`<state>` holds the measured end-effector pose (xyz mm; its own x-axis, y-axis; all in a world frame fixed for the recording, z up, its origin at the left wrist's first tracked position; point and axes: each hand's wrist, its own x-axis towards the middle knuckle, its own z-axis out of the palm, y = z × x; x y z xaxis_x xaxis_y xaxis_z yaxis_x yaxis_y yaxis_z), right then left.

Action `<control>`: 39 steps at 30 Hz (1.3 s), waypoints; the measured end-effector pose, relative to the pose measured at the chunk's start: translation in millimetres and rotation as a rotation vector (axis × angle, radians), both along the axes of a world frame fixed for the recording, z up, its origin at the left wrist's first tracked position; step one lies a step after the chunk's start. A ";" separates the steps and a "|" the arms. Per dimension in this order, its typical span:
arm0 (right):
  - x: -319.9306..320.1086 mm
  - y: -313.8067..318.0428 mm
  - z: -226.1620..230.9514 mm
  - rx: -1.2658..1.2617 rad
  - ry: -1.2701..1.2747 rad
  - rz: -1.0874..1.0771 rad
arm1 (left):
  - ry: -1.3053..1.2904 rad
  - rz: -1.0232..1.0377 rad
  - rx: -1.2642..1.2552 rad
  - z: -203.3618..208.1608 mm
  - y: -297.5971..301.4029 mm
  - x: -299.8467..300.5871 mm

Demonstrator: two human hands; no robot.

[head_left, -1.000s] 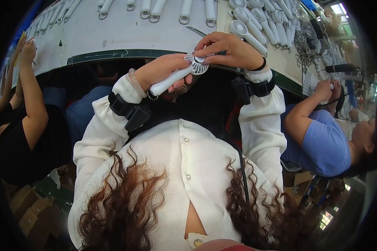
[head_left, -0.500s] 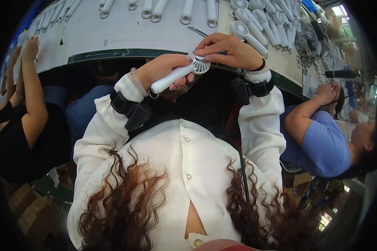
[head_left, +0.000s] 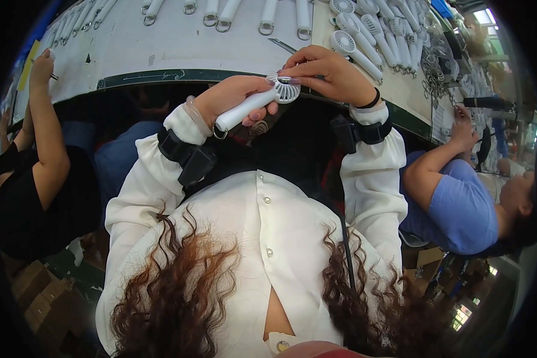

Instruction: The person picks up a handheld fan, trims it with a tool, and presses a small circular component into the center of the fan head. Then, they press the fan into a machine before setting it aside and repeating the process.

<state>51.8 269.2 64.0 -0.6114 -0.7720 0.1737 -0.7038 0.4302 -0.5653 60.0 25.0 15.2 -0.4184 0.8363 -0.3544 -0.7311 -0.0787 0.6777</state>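
Observation:
A white handheld fan (head_left: pixel 243 113) with a round slatted head is gripped in my left hand (head_left: pixel 228 95), thumb on top and fingers curled beneath. Its handle points down and left and ends in a metal ring. Over the fan head, my right hand (head_left: pixel 333 73) pinches thumb and fingertips around a small pale piece at the middle of the grille. What kind of piece that is stays too small to make out. Both hands are just in front of the table's near edge. A thin metal tool, perhaps tweezers (head_left: pixel 282 45), lies on the table beyond the right hand.
Several finished-looking white fans (head_left: pixel 364 42) are heaped at the back right of the white table (head_left: pixel 179 45); more white handles line its far side. Metal rings (head_left: pixel 434 86) lie beside the heap. Co-workers sit close on both sides: a black top (head_left: pixel 48 191), a blue shirt (head_left: pixel 459 203).
My right fingers have lifted slightly from the fan head, and a dark spot shows at its middle. The fan stays nearly still. The neighbours' hands have shifted.

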 end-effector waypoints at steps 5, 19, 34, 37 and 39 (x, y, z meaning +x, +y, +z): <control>1.6 0.4 0.5 -0.040 0.059 -0.022 | 0.049 0.001 -0.047 5.4 -0.1 0.2; 16.7 -2.3 2.4 -0.001 0.538 -0.079 | 0.181 -0.011 -0.018 0.1 -0.5 -3.0; 20.9 -9.4 16.7 0.089 0.757 -0.087 | 0.381 0.044 -0.029 2.8 3.3 -7.3; 20.2 -8.9 17.4 0.097 0.760 -0.084 | 0.388 0.050 -0.033 3.2 4.0 -7.7; 20.7 -8.5 17.2 0.108 0.761 -0.085 | 0.386 0.050 -0.052 4.3 4.5 -6.6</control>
